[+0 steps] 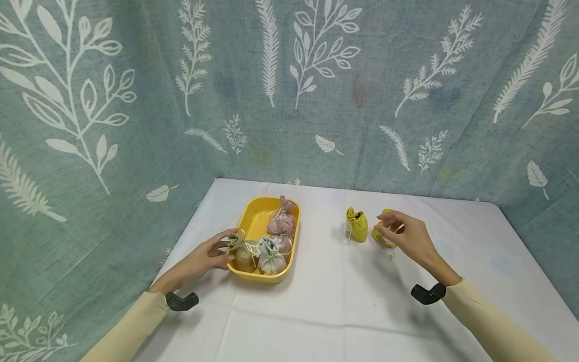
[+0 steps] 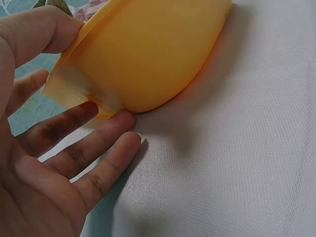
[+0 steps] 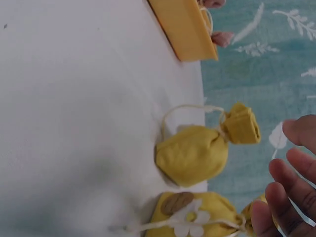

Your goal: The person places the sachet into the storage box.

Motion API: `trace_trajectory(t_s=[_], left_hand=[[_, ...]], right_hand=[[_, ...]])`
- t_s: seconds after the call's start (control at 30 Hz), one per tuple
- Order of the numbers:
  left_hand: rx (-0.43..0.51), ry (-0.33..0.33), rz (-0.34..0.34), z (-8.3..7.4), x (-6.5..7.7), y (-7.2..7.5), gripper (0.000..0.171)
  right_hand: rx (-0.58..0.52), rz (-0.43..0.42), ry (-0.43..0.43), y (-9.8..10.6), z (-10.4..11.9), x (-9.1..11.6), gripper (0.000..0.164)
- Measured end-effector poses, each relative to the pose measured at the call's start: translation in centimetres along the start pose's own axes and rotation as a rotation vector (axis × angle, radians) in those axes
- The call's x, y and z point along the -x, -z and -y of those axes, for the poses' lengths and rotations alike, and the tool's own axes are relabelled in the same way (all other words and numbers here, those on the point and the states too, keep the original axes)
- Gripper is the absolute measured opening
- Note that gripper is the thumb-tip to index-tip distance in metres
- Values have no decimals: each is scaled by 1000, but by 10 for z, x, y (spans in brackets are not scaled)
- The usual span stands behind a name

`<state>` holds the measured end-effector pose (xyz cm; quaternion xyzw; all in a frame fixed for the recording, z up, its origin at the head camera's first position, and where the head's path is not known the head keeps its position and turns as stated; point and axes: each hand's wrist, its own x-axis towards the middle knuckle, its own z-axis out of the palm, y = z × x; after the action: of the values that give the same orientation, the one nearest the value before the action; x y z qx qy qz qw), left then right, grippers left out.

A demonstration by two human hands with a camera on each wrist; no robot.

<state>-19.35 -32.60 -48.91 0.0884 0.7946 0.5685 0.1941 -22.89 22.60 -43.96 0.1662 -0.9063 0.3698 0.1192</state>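
At left, the left hand [image 1: 205, 259] steadies the yellow tray [image 1: 250, 217], thumb over its rim, straight fingers [image 2: 94, 148] under its wall; four tied pouches [image 1: 271, 249] lie inside; at centre one yellow pouch [image 1: 357, 224] stands on the white cloth [image 1: 325, 306]; at right, the right hand [image 1: 409, 236] hovers, fingers loosely spread, holding nothing, over the second yellow pouch [image 3: 197, 217]; a grasp at the tied neck should serve best

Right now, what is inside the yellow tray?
The yellow tray holds four small drawstring pouches: olive, pale blue and two pink. Its far-left part is bare; whatever lies beneath the pouches is covered.
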Motion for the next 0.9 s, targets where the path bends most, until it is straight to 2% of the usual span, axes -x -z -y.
trace_trajectory(t_s=[0.17,0.43,0.67,0.77,0.9], left_hand=[[2,-1,2,-1,0,0,74],[11,1,3,2,0,1,73],[7,-6,-1,4,-2,1,74],[11,-8,2,5,-2,1,74],[14,-9,5,5,-3,2,74]], right_hand=[[33,-29,-33,6,-13,7,31],[55,-75,-81,11,-30,11,29],[50,-118,-201,14,-45,13,38],[31,-73,-246,14,-51,11,46],[26,44,-308,14,-57,8,67]])
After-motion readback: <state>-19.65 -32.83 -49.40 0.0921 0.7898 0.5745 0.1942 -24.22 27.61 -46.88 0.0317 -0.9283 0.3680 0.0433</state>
